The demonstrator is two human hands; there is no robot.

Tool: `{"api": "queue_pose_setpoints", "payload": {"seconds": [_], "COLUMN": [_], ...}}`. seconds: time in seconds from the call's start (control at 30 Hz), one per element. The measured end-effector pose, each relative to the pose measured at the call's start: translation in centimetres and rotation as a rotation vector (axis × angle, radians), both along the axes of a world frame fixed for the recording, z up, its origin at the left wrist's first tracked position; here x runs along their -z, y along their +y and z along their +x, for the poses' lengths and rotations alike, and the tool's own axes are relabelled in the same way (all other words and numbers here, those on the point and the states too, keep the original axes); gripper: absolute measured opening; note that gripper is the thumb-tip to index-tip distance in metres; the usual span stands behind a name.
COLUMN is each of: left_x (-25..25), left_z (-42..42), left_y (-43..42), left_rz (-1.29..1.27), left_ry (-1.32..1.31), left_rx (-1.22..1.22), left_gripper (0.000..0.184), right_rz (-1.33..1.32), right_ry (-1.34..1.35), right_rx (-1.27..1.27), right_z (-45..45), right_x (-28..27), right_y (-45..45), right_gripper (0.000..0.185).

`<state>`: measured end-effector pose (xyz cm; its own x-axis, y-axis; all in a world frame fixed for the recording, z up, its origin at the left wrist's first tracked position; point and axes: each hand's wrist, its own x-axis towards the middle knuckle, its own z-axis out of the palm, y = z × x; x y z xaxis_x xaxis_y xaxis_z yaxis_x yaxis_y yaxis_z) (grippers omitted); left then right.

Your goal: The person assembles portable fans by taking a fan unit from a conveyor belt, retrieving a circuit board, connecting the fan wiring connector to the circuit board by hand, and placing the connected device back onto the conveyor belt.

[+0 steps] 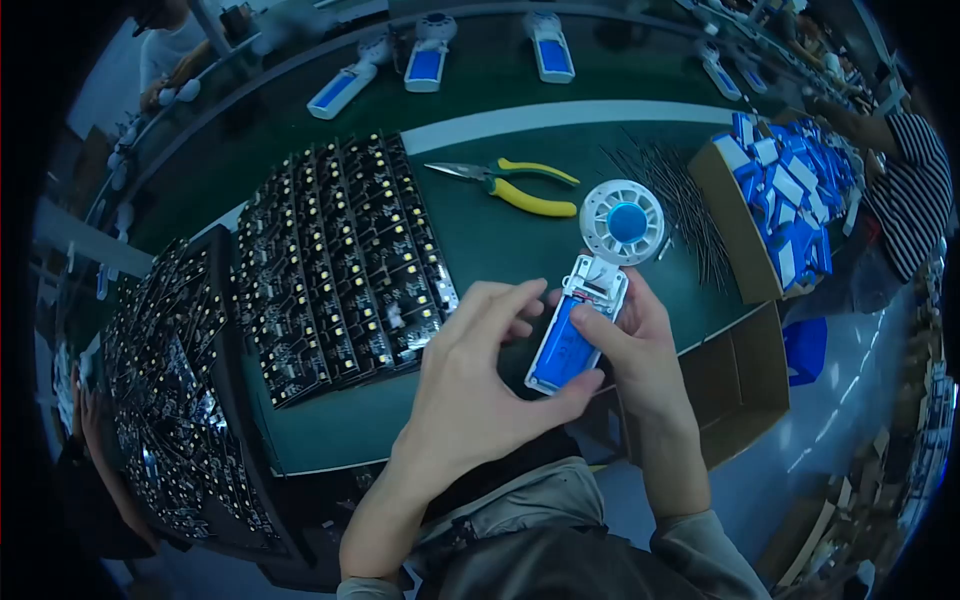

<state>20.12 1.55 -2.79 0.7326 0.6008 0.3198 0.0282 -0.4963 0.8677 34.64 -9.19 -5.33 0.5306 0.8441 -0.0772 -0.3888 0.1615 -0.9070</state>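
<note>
A white fan-like device point(622, 222) with a round vented head and a blue centre is held above the green table. Its open handle holds a blue battery pack point(562, 352), with small red wiring at its upper end. My right hand point(640, 345) grips the handle from the right, thumb on the battery's upper part. On the left, my left hand point(485, 365) has its fingers spread and curved, the thumb close to the handle's lower end; whether it touches is unclear.
Yellow-handled pliers point(530, 198) lie behind the device. Circuit board panels point(345, 260) are stacked left. Thin dark wires point(690, 215) lie beside a cardboard box point(735, 225) of blue packs. Similar devices point(427, 65) stand on the far strip. Other people are at the edges.
</note>
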Motion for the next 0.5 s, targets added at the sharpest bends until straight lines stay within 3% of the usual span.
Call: {"api": "queue_pose_setpoints", "payload": {"seconds": [0.07,0.23,0.3,0.33,0.4,0.5], "left_x": [0.7,1.1,1.3,1.3,1.4,1.7], "left_z": [0.7,2.8,2.8,2.8,2.6,2.3], "left_y": [0.1,0.9,1.6,1.7,1.6,0.8], "left_rz": [0.066,0.102,0.202,0.203,0.0,0.042], "left_ry": [-0.055,-0.055,0.044,0.047,0.101,0.119], "left_rx": [-0.01,0.115,0.182,0.188,0.108,-0.014], "left_gripper": [0.043,0.029,0.02,0.02,0.013,0.013], "right_rz": [-0.143,-0.206,-0.393,-0.393,-0.462,-0.551], "right_ry": [-0.099,-0.243,-0.546,-0.542,-0.716,-0.739], "right_rx": [-0.058,-0.129,-0.069,-0.064,0.002,0.035], "right_z": [1.1,1.7,2.0,2.1,2.1,1.8], "right_x": [0.1,-0.6,-0.8,-0.9,-0.9,-1.4], "right_y": [-1.4,-1.5,-1.2,-1.1,-0.9,-1.1], "right_gripper": [0.046,0.044,0.046,0.046,0.047,0.047]}}
